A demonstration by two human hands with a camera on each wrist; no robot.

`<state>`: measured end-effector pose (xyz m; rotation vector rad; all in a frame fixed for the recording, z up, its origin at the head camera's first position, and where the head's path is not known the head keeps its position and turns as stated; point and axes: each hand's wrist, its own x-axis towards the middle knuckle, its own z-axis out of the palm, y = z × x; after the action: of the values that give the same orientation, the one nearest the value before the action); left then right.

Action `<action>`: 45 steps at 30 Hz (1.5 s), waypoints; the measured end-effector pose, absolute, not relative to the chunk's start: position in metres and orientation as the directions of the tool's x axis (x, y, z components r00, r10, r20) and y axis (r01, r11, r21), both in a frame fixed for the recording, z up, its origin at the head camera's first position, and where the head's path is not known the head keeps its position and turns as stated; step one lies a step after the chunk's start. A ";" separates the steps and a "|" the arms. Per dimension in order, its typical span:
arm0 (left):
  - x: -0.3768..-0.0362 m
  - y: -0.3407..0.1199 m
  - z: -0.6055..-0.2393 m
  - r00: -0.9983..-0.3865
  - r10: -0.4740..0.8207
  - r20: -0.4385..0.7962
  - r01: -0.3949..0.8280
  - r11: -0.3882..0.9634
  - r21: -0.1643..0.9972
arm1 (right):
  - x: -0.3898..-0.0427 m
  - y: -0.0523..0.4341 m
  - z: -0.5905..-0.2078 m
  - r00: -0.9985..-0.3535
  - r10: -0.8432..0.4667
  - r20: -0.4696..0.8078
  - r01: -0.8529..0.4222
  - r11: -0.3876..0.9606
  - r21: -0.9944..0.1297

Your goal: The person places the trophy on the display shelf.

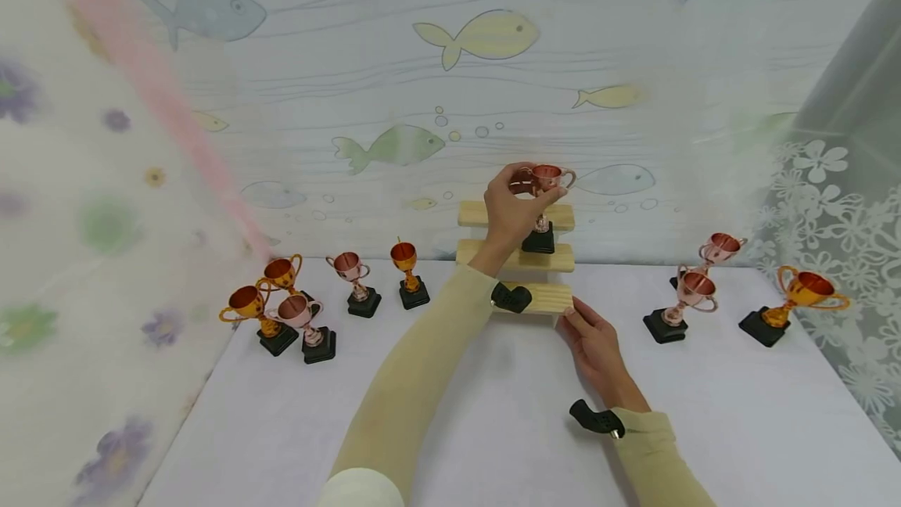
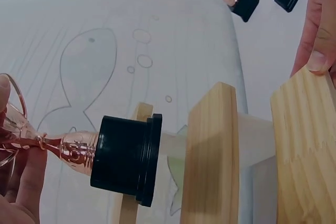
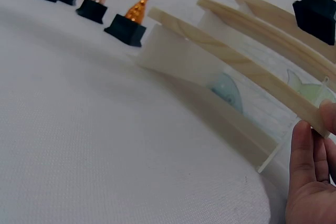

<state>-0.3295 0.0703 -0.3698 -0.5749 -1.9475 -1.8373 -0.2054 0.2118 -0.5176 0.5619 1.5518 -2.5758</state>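
Note:
My left hand (image 1: 517, 213) grips a small rose-gold trophy cup (image 1: 547, 173) by its bowl and handles, upright over a three-tier wooden shelf (image 1: 473, 251). Its black base (image 2: 123, 153) is near the upper tiers in the left wrist view; I cannot tell whether it touches them. Lower down, my right hand (image 1: 594, 350) pinches the right end of the bottom board (image 3: 236, 59) between thumb and fingers. In the right wrist view, that board's pale side supports are visible beneath it. Much of the top tier is hidden behind my left hand.
Several gold and rose-gold trophies (image 1: 360, 300) stand on the white table (image 1: 507, 429) to the left. Two rose-gold trophies (image 1: 665, 325) and a gold trophy (image 1: 774, 319) stand to the right. Behind the shelf hangs a fish-patterned cloth (image 1: 338, 84); lace fabric (image 1: 845, 257) borders the right side.

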 end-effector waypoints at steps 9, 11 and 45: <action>-0.337 0.079 -0.363 -0.812 -0.033 0.583 0.583 0.015 0.812 | -0.204 0.212 -0.517 -0.926 0.124 -0.357 0.258 -0.482 -0.837; -0.338 0.082 -0.363 -0.810 -0.051 0.584 0.584 0.028 0.811 | -0.204 0.211 -0.516 -0.926 0.126 -0.355 0.257 -0.476 -0.841; -0.355 0.106 -0.365 -0.880 0.000 0.475 0.475 0.011 0.880 | -0.205 0.211 -0.519 -0.927 0.146 -0.345 0.244 -0.463 -0.852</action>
<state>-0.3545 0.1062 -0.3648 -0.4878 -1.9545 -1.9326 -0.2054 0.2106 -0.5186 0.5815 1.5950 -2.5735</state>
